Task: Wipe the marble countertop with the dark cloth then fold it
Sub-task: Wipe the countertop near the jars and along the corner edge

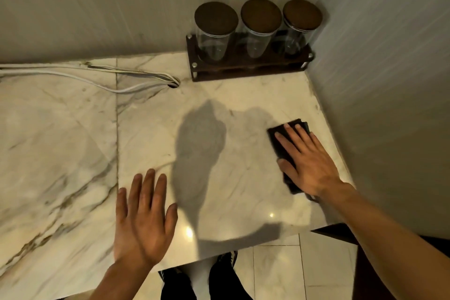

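A dark cloth [274, 136], folded into a small rectangle, lies flat on the white marble countertop [73, 141] near its right edge. My right hand [309, 161] presses down on the cloth with fingers spread, covering most of it. My left hand [143, 219] hovers over or rests on the marble near the front edge, palm down, fingers apart and holding nothing.
A dark wooden rack [248, 66] with three lidded glass jars [216, 32] stands in the back right corner. White cables [73, 75] run along the back and drop into a hole [173, 84]. Walls close the back and right. Tiled floor and my shoes [219, 273] show below the front edge.
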